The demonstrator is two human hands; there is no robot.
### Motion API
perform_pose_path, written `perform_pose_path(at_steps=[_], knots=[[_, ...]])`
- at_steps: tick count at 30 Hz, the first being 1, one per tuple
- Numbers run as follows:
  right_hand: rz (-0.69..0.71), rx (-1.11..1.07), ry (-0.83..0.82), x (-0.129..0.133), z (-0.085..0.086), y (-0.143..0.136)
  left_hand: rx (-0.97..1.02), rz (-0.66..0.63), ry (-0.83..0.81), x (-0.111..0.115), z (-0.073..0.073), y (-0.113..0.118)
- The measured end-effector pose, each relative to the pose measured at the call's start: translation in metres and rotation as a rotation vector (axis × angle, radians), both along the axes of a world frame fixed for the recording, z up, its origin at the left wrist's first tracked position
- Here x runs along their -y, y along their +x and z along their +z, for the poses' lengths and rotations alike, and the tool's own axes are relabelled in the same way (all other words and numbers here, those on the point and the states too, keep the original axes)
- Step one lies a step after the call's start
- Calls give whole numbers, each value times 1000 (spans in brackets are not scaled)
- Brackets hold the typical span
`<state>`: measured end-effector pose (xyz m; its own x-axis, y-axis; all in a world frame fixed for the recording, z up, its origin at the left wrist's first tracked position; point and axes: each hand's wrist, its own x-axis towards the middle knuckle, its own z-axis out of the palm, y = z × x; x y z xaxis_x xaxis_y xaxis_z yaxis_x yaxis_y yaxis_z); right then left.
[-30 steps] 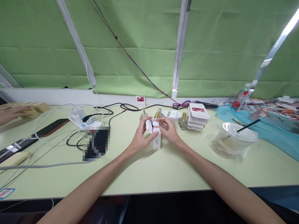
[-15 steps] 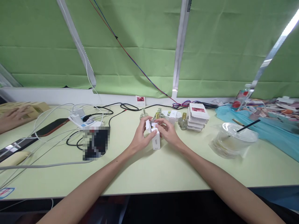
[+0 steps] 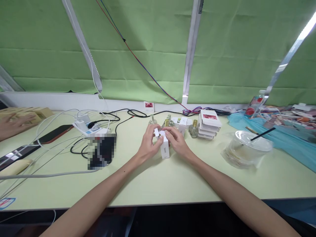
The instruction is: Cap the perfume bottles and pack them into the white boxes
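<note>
A small white carton (image 3: 165, 152) stands upright on the table, its top partly open and a side flap sticking up. My left hand (image 3: 150, 142) is closed around its left side, thumb on the front edge. On the other side my right hand (image 3: 178, 141) grips the carton, with its thumb pressed at the top. A dark gap shows beneath the flap; the contents are hidden. Just behind my hands are glass bottles with gold necks, one bottle (image 3: 152, 119) to the left and another bottle (image 3: 194, 129) to the right. White cartons (image 3: 182, 122) lie between them.
A stack of white boxes (image 3: 209, 123) stands to the right, near a lidded plastic tub (image 3: 249, 148) with a black straw. At left are a power strip (image 3: 95, 131), tangled cables and a phone (image 3: 55, 134). Another person's hand (image 3: 18, 123) rests by yellow boxes.
The carton's top panel has been folded further over the opening, so less of the inside shows. My right thumb has shifted onto the top. The other person's hand has moved slightly.
</note>
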<state>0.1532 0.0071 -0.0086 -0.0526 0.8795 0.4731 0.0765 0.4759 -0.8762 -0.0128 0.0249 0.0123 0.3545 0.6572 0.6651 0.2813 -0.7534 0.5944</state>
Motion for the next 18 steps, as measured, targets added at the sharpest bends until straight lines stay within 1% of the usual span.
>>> perform_pose_path(at_steps=[12,18], knots=[[-58,35,76,8,1,-4,-14,29,-20,3,6,-1],[-92,26,61,7,0,-5,-23,34,-20,3,8,-2]])
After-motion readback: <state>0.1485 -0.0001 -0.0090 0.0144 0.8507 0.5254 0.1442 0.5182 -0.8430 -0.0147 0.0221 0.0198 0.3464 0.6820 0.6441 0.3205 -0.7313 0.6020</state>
